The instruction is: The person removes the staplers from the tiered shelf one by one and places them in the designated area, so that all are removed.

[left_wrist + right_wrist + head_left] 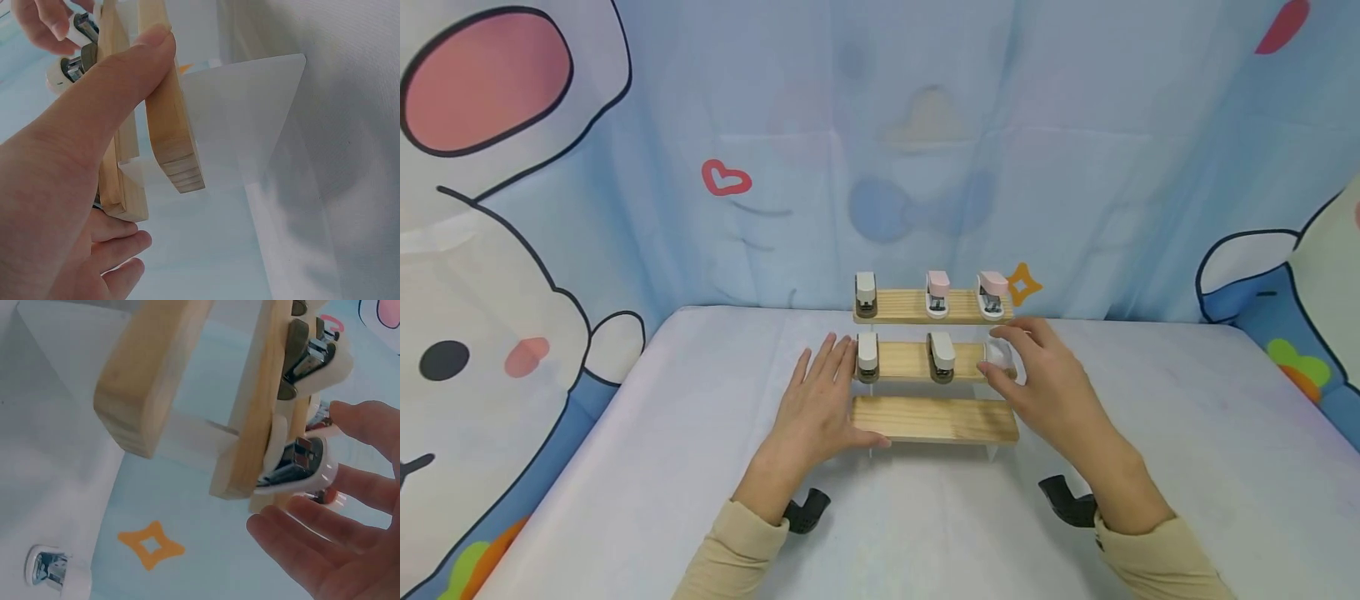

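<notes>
A three-step wooden rack stands on the table. My right hand curves its thumb and fingers round a white stapler at the right end of the middle shelf; the stapler's base is at the wood. In the head view these fingers hide part of it. My left hand rests at the rack's left end, fingers extended, its thumb on the bottom shelf. Two more white staplers, a left one and a centre one, sit on the middle shelf.
On the top shelf stand a white stapler and two pink ones, a middle one and a right one. Another stapler lies low in the right wrist view. A printed curtain hangs behind the table.
</notes>
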### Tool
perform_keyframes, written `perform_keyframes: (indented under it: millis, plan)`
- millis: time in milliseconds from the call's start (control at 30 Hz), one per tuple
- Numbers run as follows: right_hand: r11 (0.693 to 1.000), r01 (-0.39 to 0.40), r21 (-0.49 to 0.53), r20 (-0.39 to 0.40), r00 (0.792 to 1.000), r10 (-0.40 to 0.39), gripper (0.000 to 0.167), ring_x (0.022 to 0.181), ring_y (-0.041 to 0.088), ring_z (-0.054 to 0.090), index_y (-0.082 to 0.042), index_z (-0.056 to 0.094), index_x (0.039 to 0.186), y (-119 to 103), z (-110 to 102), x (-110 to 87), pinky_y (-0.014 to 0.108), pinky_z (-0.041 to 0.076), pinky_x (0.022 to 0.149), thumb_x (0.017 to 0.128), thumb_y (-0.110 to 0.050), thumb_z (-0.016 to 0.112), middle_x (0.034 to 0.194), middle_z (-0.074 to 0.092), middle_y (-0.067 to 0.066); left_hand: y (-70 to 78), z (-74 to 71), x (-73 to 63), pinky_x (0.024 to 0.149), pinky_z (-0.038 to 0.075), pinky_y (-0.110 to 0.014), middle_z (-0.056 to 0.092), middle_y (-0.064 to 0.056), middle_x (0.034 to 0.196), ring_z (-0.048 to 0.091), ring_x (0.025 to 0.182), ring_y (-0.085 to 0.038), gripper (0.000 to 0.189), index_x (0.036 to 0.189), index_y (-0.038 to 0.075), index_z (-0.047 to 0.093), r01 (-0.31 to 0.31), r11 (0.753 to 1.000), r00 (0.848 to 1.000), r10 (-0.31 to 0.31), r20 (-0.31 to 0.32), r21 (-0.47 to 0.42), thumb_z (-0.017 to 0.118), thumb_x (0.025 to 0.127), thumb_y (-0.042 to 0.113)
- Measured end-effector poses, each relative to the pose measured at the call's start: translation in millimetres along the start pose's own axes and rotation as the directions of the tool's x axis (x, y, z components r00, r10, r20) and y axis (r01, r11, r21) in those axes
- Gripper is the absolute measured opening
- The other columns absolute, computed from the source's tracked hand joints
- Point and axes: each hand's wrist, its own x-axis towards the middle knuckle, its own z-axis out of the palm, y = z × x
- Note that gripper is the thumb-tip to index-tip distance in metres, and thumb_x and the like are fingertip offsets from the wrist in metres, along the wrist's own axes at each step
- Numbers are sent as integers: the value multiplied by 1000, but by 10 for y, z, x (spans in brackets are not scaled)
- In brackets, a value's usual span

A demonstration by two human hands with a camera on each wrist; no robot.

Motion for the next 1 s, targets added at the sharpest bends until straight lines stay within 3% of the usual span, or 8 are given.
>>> perform_keyframes:
  millis: [100,267,600,1000]
  plan:
    - [1000,-6,-26,17,1000,7,44,100,39,63,1,61,125,-13,36,-11,51,56,75,87,-14,76,130,53,22,12,1,4,127,11,-49,20,-11,166,11,156,-26,134,158,2,19,-1,1000,1000,1,2,-5,77,61,75]
    - [999,-27,-41,58,998,29,45,108,41,62,-2,59,127,-15,72,-26,53,57,75,87,-10,75,135,49,23,27,-5,7,127,11,-50,20,-11,166,11,155,-26,134,158,2,18,-3,1000,1000,3,1,-8,78,62,75]
    - [999,36,-24,35,999,-35,39,99,38,64,2,60,124,33,72,-26,47,56,67,85,4,66,134,50,25,14,-16,7,127,10,-49,20,-10,166,10,156,-25,135,158,3,17,0,1000,1000,0,0,5,76,61,77]
    - [1000,4,-11,60,998,-3,38,106,41,63,4,61,123,25,96,-14,50,58,75,86,6,68,135,50,24,0,1,1,127,9,-48,20,-10,166,9,156,-25,135,158,3,17,6,1000,1000,-6,9,1,77,62,76]
